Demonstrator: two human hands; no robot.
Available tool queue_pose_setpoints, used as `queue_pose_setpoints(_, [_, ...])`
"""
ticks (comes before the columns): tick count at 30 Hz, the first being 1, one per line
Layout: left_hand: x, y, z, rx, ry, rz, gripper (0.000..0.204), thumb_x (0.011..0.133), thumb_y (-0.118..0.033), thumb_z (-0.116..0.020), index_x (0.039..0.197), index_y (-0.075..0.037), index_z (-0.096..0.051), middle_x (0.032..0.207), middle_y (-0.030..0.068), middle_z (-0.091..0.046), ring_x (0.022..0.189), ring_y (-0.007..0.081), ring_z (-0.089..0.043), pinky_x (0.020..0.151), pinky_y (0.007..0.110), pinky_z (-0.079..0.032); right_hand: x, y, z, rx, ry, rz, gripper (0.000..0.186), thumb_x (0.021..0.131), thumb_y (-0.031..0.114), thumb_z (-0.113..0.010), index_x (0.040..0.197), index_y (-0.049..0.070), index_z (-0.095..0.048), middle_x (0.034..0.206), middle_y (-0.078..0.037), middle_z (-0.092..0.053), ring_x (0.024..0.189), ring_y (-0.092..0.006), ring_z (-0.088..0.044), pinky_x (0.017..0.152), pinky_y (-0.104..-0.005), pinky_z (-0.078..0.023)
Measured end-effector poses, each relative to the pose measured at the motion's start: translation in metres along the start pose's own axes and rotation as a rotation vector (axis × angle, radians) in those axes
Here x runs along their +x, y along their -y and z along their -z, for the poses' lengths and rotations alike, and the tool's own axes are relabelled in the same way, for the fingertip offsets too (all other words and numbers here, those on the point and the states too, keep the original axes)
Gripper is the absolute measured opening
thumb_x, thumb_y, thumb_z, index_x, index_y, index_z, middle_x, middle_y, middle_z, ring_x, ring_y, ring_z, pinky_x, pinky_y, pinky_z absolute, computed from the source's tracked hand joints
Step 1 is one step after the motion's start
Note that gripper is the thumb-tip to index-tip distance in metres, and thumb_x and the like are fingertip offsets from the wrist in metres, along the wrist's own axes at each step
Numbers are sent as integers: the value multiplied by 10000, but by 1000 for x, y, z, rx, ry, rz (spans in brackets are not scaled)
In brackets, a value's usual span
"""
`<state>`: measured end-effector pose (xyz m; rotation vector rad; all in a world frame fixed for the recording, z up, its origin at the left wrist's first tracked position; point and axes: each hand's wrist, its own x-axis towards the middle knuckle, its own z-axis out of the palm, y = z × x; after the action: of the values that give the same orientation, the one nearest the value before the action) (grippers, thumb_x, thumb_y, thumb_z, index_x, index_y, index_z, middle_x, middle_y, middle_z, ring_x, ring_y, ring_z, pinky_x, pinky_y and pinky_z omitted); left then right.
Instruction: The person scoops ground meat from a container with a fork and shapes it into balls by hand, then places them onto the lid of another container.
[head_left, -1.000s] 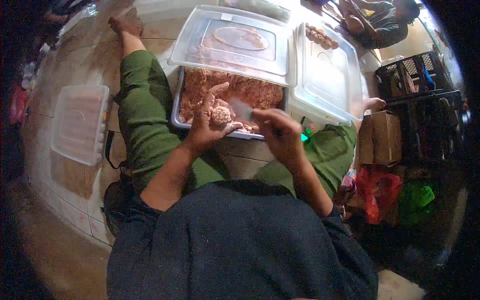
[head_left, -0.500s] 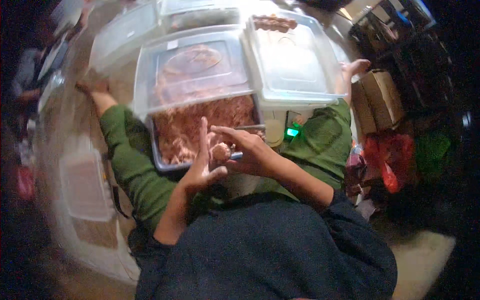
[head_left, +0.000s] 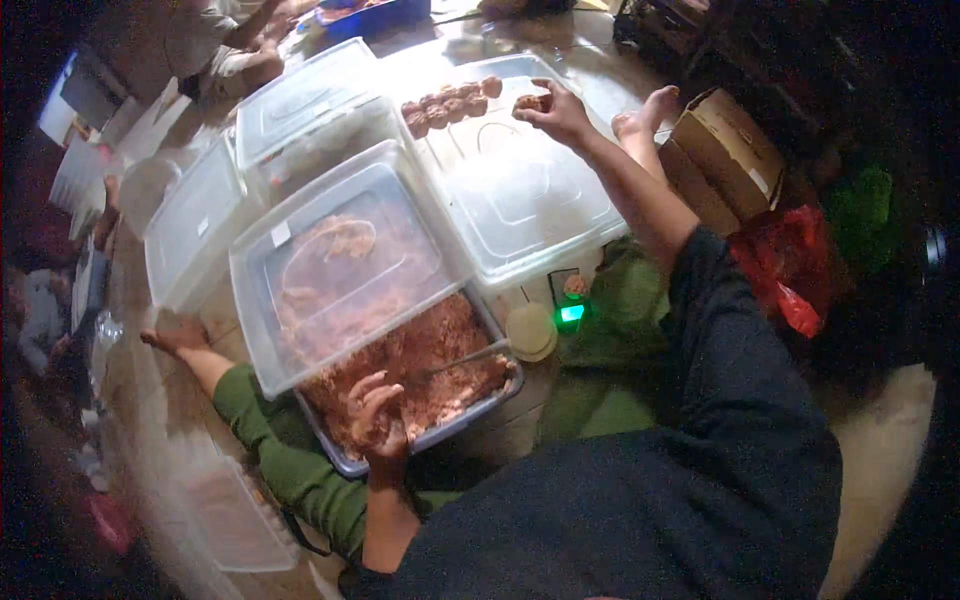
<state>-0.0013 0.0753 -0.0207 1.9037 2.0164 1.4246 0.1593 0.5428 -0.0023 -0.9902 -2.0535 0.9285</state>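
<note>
Pale lid [head_left: 545, 195] bears a ball row [head_left: 444, 108] slanting lengthwise up rightward.

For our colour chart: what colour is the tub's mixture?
The mixture is reddish brown; head view.

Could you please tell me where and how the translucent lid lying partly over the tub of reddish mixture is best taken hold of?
Probably by the rim of the lid at its near left corner, coming from the left: that corner juts out past the side of the tub, so there may be room underneath, whereas most of the near edge runs across the mixture.
</note>
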Motion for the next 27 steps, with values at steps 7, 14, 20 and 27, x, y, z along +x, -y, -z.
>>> queue_pose_setpoints(7, [-26, 16, -17, -400, -215, 277, 215, 771, -77, -560, 968, 9, -579, 1049, 157, -521, 914, 220, -563, 758, 309, -482, 76, -39, -35, -480, -192, -42, 627, 624, 189, -725, 1142, -3, -427, 948, -155, -610, 918, -256, -589, 794, -352, -472])
queue_pose_setpoints(14, [-4, 0, -13, -186, -127, 282, 200, 718, 77, -633, 883, -27, -588, 986, 155, -553, 917, 240, -561, 778, 335, -474, 119, -86, -61, -380, -290, -86, 610, 619, 179, -770, 1096, 53, -411, 881, -77, -611, 799, -168, -598, 741, -309, -476])
queue_pose_setpoints(20, [-10, 5, -13, -141, -121, 294, 213, 728, 78, -621, 905, -36, -585, 987, 158, -540, 886, 235, -571, 746, 311, -491, 101, -71, -55, -382, -240, -125, 526, 634, 128, -741, 1070, 73, -452, 867, -76, -622, 780, -175, -611, 694, -302, -488])
queue_pose_setpoints(27, [-4, 0, 1, -121, -71, 184, 186, 743, 69, -613, 889, -43, -581, 937, 156, -571, 871, 250, -581, 726, 326, -498, 76, -56, -53, -522, -34, 21, 208, 720, 71, -565, 900, 113, -661, 902, -121, -651, 848, -248, -629, 776, -333, -486])
